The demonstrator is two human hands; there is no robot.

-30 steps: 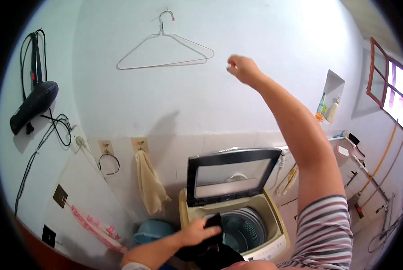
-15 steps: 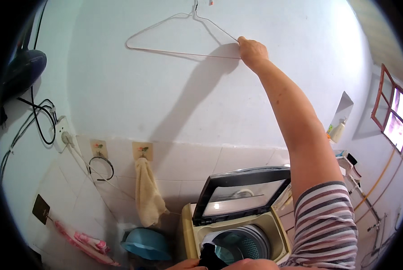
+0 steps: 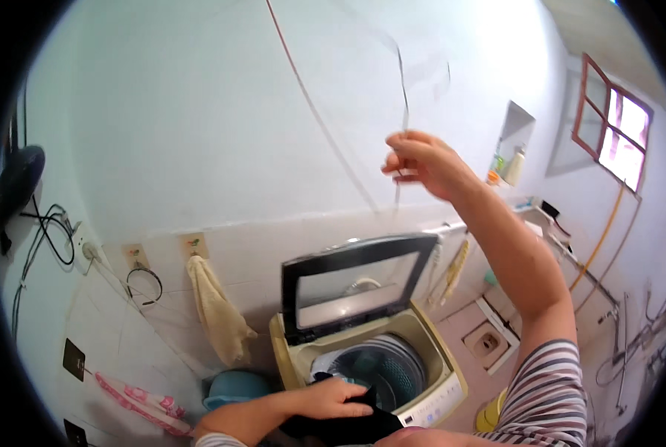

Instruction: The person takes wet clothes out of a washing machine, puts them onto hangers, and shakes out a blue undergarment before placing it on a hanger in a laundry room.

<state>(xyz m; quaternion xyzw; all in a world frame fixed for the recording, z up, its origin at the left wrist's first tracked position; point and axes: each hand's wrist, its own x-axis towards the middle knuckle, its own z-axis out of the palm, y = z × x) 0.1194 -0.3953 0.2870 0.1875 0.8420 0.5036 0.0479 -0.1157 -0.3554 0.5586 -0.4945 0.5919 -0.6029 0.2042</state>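
My right hand (image 3: 421,162) is raised in front of the wall, its fingers closed round a thin wire clothes hanger (image 3: 403,86). Motion blurs the hanger, which now stands steeply tilted, with one long side slanting down to the left of the hand. Low in the view, my left hand (image 3: 329,400) grips a bunched black garment (image 3: 348,426) at the front of an open top-loading washing machine (image 3: 415,408). The garment's lower part runs out of the picture. Behind that hand, some white cloth (image 3: 329,361) shows at the drum's rim.
The machine's lid (image 3: 359,287) stands raised against the tiled wall. Left of it hangs a cream towel (image 3: 217,313) above a blue basin (image 3: 236,387). A pink cloth (image 3: 143,402) hangs at the far left. To the right are a squat toilet (image 3: 489,343) and a yellow bucket (image 3: 491,412).
My right hand has moved down with the hanger, which has swung from level to steeply tilted. My left hand and the black garment have come further into view. The whole view has shifted right.
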